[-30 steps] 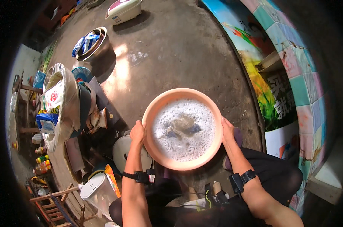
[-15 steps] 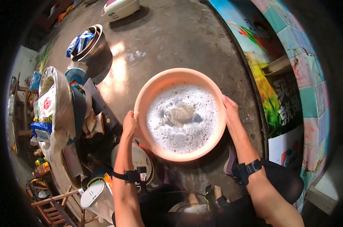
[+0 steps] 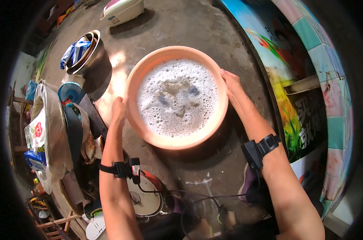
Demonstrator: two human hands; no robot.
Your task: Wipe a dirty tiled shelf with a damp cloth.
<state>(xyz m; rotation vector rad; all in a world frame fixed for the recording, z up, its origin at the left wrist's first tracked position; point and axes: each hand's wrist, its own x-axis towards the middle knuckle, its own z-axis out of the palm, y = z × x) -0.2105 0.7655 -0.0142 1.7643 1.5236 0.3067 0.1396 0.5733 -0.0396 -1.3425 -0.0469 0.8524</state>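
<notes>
Grey floor [image 3: 177, 30] extends beneath the peach basin [image 3: 174, 143] of foamy water [image 3: 185, 116]. Left hand [image 3: 118, 110] and right hand [image 3: 232, 83], fingers partly closed, grip its opposite sides.

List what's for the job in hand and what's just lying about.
In use:
peach basin, held by left hand and right hand
foamy water
greyish lump in the foam

Lying about:
metal basin
lidded pot
pale box
</notes>
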